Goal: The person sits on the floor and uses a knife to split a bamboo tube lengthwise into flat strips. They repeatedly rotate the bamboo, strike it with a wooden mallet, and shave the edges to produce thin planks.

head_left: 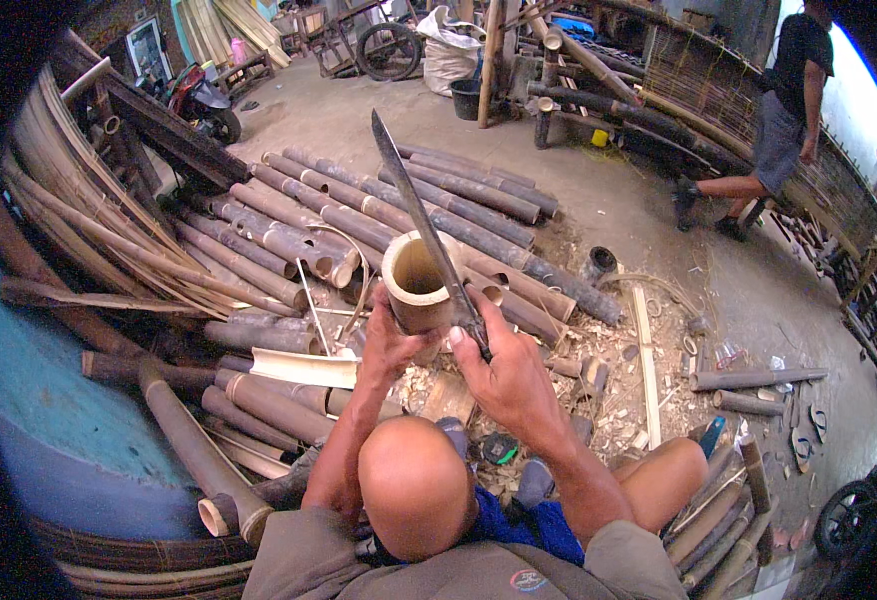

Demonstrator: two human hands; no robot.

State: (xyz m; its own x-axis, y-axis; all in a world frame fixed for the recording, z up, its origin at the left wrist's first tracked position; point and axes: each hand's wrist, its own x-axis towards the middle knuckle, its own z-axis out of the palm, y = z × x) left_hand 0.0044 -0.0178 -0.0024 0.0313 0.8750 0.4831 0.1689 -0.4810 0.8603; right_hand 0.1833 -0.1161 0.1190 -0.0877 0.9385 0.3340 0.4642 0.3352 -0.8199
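Note:
In front of me a short, thick bamboo tube (414,314) stands with its pale cut mouth facing up. My left hand (389,345) is wrapped round its lower left side. My right hand (507,362) grips the dark handle of a machete (411,190), its thumb lying along the handle. The long blade slants up and to the left, crossing the right side of the tube's rim. Whether the edge touches the rim I cannot tell. The fingers under the tube are partly hidden.
Dark bamboo poles (469,232) lie in rows ahead. Wood shavings (599,370) cover the ground around my feet. A black and green tape measure (500,448) lies between them. Split bamboo strips (89,190) lean at left. A person (784,110) walks at the far right.

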